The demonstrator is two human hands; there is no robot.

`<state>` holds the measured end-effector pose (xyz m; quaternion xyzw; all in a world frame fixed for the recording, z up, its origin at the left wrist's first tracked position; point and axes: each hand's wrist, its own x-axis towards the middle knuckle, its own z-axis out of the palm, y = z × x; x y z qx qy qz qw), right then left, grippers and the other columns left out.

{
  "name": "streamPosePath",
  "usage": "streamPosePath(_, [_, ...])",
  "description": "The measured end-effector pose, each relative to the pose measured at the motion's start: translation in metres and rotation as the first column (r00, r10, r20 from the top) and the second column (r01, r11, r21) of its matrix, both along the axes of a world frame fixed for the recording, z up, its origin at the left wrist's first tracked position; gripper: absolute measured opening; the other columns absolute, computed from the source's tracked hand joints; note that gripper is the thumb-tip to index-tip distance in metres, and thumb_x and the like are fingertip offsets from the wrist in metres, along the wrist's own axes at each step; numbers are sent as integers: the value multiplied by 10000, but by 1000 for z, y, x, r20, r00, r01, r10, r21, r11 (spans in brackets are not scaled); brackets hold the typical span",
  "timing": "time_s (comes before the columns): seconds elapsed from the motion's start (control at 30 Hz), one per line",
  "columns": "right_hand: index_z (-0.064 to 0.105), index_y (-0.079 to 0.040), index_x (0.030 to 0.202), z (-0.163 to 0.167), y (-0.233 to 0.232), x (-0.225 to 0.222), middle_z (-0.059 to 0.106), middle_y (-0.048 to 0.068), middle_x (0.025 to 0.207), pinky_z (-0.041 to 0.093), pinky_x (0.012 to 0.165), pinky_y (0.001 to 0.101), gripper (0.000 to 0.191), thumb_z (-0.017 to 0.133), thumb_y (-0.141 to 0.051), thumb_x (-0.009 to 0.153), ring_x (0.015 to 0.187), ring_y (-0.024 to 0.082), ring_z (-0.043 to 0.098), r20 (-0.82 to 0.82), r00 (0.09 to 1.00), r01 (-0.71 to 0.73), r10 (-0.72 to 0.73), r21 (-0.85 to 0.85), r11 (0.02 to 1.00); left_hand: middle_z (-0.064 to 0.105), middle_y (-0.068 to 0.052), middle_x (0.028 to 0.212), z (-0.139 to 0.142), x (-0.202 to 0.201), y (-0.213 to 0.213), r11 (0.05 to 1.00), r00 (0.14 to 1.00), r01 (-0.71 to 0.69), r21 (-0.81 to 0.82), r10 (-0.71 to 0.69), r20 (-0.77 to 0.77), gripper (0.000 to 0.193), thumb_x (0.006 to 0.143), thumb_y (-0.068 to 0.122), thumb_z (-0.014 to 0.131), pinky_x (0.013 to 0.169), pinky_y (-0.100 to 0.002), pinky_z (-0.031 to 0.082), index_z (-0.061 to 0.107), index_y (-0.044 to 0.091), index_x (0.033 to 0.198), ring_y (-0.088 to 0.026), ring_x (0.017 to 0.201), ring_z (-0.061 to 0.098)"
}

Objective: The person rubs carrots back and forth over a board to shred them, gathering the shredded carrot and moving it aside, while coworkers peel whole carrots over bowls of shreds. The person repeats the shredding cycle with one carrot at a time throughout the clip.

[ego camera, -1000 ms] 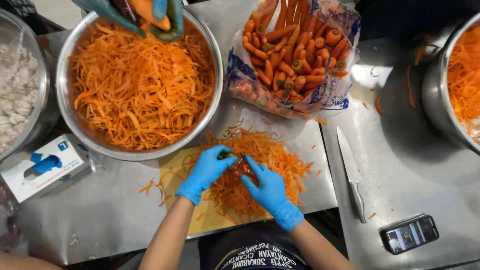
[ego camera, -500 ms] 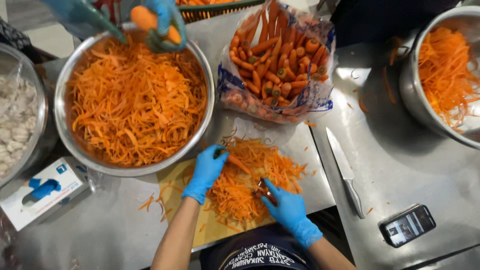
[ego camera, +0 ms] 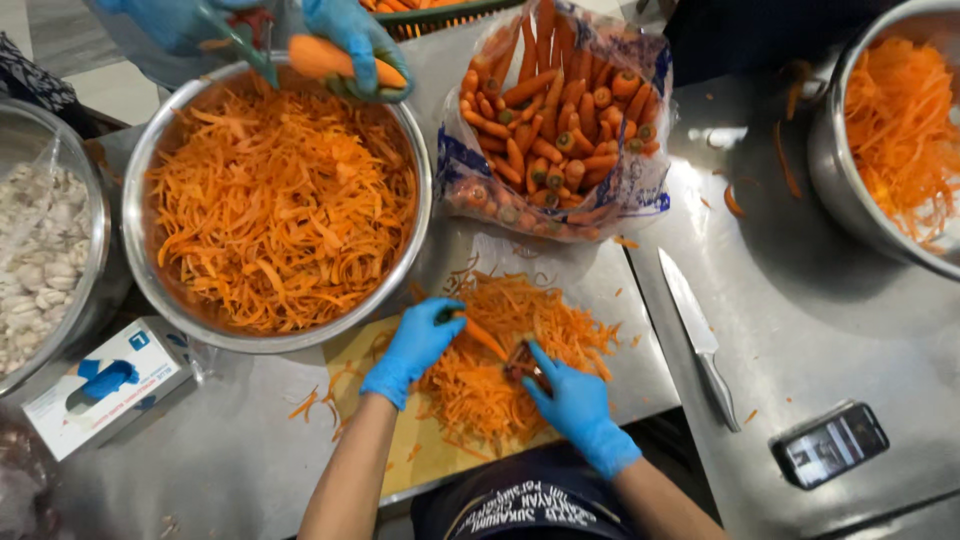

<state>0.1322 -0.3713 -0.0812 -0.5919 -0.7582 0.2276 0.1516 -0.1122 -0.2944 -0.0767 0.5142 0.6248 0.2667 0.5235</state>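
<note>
Seen from above, a person in blue gloves works over a pile of carrot shreds [ego camera: 500, 360] heaped on a pale cutting board [ego camera: 425, 450] on a steel tabletop [ego camera: 850, 330].

The left hand [ego camera: 415, 345] pinches the upper end of a thin peeled carrot [ego camera: 482, 338] between thumb and fingertips. The carrot lies just to the right of this hand, on top of the shreds. Its long axis runs diagonally, from the left hand's fingertips down and rightward toward the right hand.

The right hand [ego camera: 572, 400] is closed around a small dark peeler [ego camera: 522, 362], which sits at that hand's upper left, touching the shreds near the carrot's lower end.

The carrot looks light, stiff and likely wet and slippery under the gloves; a firm pinch at its thick end, clear of the blade, seems the safest hold. The shreds look soft, limp and loose.

Above the left hand stands a large metal bowl [ego camera: 150, 180] full of shredded carrot. Above the right hand lies an open plastic bag of whole carrots [ego camera: 560, 130]. To the right of the right hand a knife [ego camera: 697, 345] rests on the tabletop, and beyond it a phone [ego camera: 832, 445]. Far right is another metal bowl [ego camera: 830, 170] of shreds. Left of the left hand sits a box of gloves [ego camera: 105, 385] and a bowl of pale pieces [ego camera: 40, 270].

At the top, another person's gloved hands [ego camera: 350, 40] hold a carrot over the large bowl.
</note>
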Motion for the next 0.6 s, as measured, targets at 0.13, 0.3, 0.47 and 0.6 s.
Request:
streamPosePath(0.13, [539,-240,1470,2,0,-6,730,97,863,557,576,438,634,718,-413,887,688,319,708,-64,997,38,-35,59,998,754,-112,1070,-5,0,-4,999,995,28,18,-29,94,325,876,132,730,817,-334,568,727,46,1189,-196,930,694])
streamPosePath(0.3, [561,-244,1456,6,-4,-4,737,95,861,547,559,440,603,718,-418,900,668,309,708,-30,999,-36,35,-26,999,715,-119,1117,0,-12,-11,960,981,194,201,-186,-62,298,872,75,692,860,-355,557,702,42,1168,-245,1006,700])
streamPosePath(0.47, [578,-264,1433,6,-3,-2,736,88,797,552,562,426,623,735,-452,860,628,305,705,-56,998,1,-1,9,1000,697,-138,1115,8,-18,-21,942,965,260,213,-250,-73,281,873,46,652,905,-378,538,676,35,1152,-299,1026,688])
streamPosePath(0.6, [560,-234,1477,6,3,-4,712,100,827,537,558,441,601,701,-423,924,643,308,691,-9,991,-129,130,61,990,687,-153,1140,6,-20,-23,913,941,333,236,-304,-150,272,886,56,652,919,-403,534,667,35,1157,-350,1061,670])
